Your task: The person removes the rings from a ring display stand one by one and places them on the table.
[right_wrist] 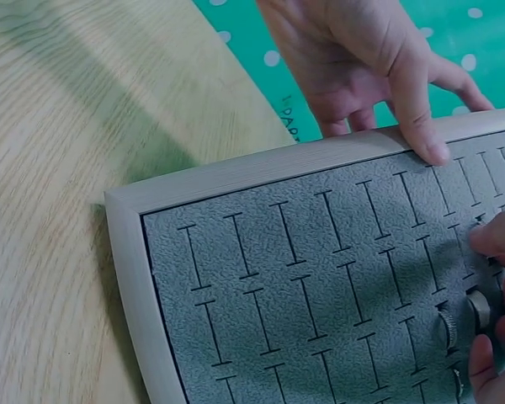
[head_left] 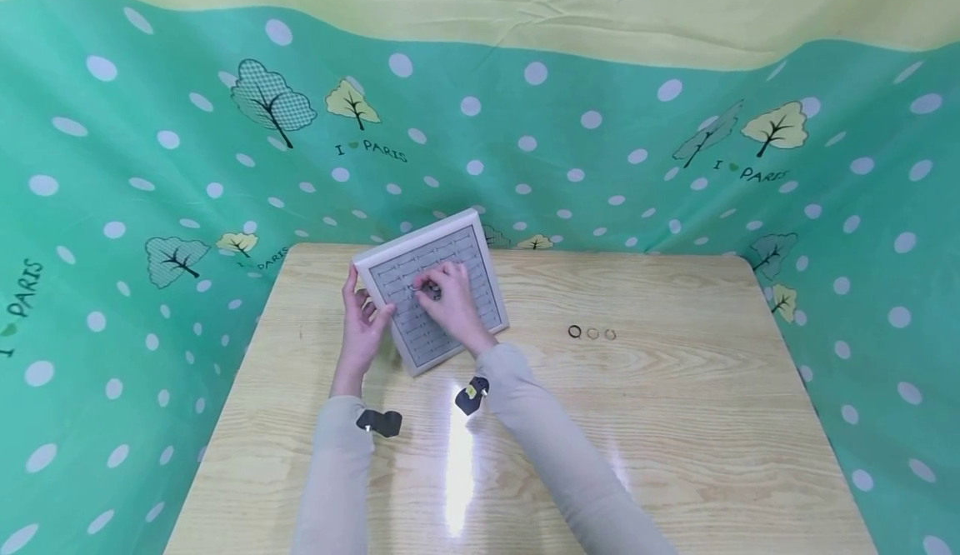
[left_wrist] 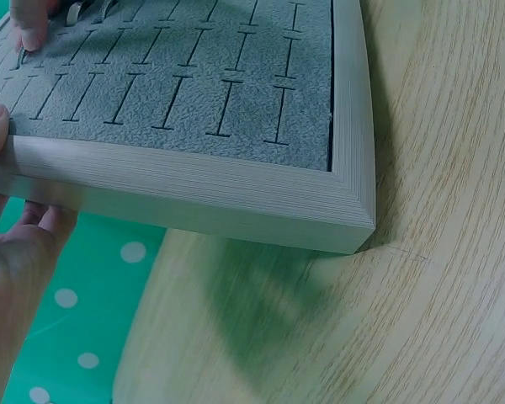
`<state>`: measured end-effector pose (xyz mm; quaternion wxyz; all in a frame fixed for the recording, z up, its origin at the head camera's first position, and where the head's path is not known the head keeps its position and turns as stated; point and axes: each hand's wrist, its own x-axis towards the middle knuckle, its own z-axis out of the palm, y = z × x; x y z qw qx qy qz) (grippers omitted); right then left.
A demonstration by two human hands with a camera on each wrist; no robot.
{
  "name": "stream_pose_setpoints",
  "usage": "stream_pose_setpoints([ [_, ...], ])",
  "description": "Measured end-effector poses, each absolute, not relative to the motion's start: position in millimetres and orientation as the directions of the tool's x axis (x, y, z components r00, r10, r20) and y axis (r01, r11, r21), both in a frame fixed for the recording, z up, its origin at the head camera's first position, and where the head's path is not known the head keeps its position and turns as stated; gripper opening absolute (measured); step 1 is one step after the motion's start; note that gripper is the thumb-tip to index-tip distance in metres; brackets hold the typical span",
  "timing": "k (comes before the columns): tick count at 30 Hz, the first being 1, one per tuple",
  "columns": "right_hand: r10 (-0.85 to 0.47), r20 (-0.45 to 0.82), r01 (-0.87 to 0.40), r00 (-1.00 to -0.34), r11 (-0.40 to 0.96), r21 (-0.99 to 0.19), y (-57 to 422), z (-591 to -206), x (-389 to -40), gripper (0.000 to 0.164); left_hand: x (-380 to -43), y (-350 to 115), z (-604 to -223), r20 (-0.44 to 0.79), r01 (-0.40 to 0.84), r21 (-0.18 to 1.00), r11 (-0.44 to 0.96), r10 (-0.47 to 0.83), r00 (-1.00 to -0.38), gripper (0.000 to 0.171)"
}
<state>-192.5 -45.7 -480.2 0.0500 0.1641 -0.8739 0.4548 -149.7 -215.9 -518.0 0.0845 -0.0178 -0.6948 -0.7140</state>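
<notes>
Pale grey sleeves [head_left: 333, 480] nearest, both forearms reaching over a light wood-grain table [head_left: 697, 405]. Bright streak of reflected light [head_left: 459, 476] on the wood between them. Black wrist camera [head_left: 382, 424] on the left wrist, second black camera [head_left: 470, 397] on the right.

Beyond the cuffs, the hands. Left hand [head_left: 362, 334] grips the side of a framed ring tray [head_left: 415, 237]: thumb laid over the front rim, fingers behind it. Right hand [head_left: 456, 301] works over the tray's face, thumb and forefinger pinching a thin ring [left_wrist: 22, 57] at one of the slots; how deep it sits cannot be told, fingertips in the way. Its other fingers are curled.

Tray is left of the table's middle, close to the back edge, tilted and turned askew, face toward the wearer. Pale, finely lined frame; grey textured insert [right_wrist: 261, 295] cut with rows of I-shaped slots. Under the right hand, already in slots: a broad smooth ring [right_wrist: 480, 311] and, just beside it, a narrower patterned ring [right_wrist: 448, 328]. A further one below these is partly hidden.

Well to the right of the tray, flat on the wood, three in a row: black ring [head_left: 574, 337], then two paler rings [head_left: 592, 338], near one another but apart.

Farthest: green cloth [head_left: 525, 192] behind the table, white dots, printed trees, "PARIS" lettering; pale yellow band [head_left: 600, 1] across its top.
</notes>
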Motion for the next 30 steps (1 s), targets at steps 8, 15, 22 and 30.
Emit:
stream_pose_setpoints([
  [8,-0.253,0.272,-0.37,-0.928,0.543,-0.754,-45.2,-483.7,-192.5,0.011,-150.8,-216.6,-520.7,0.159,0.161,0.987,-0.016,-0.092,-0.983,0.089],
  [15,-0.274,0.291,-0.395,-0.917,0.512,-0.763,-42.8,-486.9,-193.3,0.011,-150.5,-216.4,-521.3,0.178,0.18,0.984,-0.016,-0.085,-0.98,0.089],
  [22,-0.297,0.287,-0.402,-0.911,0.479,-0.78,-39.5,-486.4,-193.4,0.01,-150.9,-216.0,-521.6,0.175,0.177,0.984,-0.021,-0.089,-0.981,0.089],
  [30,-0.328,0.274,-0.399,-0.904,0.413,-0.819,-32.3,-484.3,-190.9,0.009,-151.4,-216.2,-522.7,0.164,0.166,0.986,-0.016,-0.098,-0.982,0.09],
])
